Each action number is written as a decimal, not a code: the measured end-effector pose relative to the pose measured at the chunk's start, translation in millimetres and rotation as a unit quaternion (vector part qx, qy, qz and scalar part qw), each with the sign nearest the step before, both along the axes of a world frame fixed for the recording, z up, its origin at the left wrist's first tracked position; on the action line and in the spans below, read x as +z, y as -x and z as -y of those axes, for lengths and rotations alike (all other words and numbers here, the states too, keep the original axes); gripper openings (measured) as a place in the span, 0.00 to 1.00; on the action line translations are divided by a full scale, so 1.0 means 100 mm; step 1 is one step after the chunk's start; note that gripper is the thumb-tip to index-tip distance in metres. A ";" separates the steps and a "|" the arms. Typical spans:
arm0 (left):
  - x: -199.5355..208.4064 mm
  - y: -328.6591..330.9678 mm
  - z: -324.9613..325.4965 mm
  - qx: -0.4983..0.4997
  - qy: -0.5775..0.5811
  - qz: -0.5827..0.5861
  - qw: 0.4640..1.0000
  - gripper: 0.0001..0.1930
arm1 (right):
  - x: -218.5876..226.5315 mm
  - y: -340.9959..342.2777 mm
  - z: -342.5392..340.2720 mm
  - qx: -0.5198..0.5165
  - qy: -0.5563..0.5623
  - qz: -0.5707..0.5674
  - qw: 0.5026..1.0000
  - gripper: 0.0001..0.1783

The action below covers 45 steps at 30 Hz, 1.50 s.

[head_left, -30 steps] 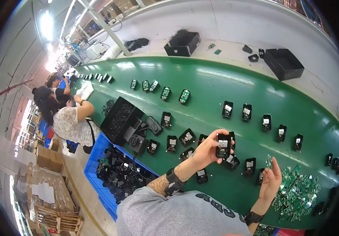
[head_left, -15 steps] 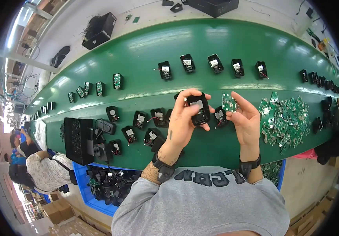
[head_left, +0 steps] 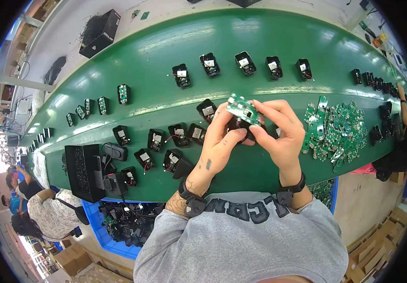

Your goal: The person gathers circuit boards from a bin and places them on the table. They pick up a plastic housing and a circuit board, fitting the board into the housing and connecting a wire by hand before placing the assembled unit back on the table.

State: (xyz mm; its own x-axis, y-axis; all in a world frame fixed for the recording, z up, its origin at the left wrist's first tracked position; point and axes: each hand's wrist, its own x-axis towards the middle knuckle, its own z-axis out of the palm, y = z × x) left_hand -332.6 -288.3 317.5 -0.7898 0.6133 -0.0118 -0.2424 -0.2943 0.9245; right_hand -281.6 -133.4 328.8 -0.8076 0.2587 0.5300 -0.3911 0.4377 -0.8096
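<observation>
Hands raised together over green surface (head_left: 156, 66): left hand (head_left: 222, 141) gripping black housing (head_left: 241, 129), apparently partly hidden; right hand (head_left: 279, 132) pinching green circuit board (head_left: 242, 109) just above it. Beyond, loose board pile (head_left: 338, 132) right, rows of black housings (head_left: 175, 134).

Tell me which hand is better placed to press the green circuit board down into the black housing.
Right, probably. The right hand pinches the green circuit board at its edge, above the black housing, which the left hand grips from below.
</observation>
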 end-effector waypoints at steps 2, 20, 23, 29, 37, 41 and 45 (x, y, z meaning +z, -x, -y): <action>0.04 0.01 -0.01 0.001 -0.011 -0.005 1.000 0.25 | 0.01 0.07 0.01 0.001 -0.075 -0.035 0.997 0.25; 0.02 0.06 0.05 0.021 0.008 -0.056 0.998 0.45 | 0.15 -0.05 -0.03 0.045 -0.108 0.013 0.993 0.24; 0.13 0.03 0.04 0.034 -0.043 0.023 0.998 0.46 | 0.18 -0.12 -0.09 0.023 -0.122 0.027 0.992 0.23; 0.13 0.02 0.03 0.043 -0.086 0.044 0.994 0.44 | 0.17 -0.20 -0.17 0.000 -0.040 0.023 0.999 0.23; 0.13 0.01 0.01 0.032 -0.028 -0.031 0.999 0.44 | 0.11 -0.06 0.02 0.011 -0.009 -0.018 1.000 0.24; 0.09 -0.02 0.01 0.060 -0.042 0.011 0.997 0.45 | 0.09 -0.02 0.07 0.002 -0.065 -0.021 0.998 0.25; 0.09 -0.02 0.00 0.064 -0.034 -0.002 0.997 0.45 | 0.04 -0.04 0.04 0.013 -0.068 -0.001 0.998 0.24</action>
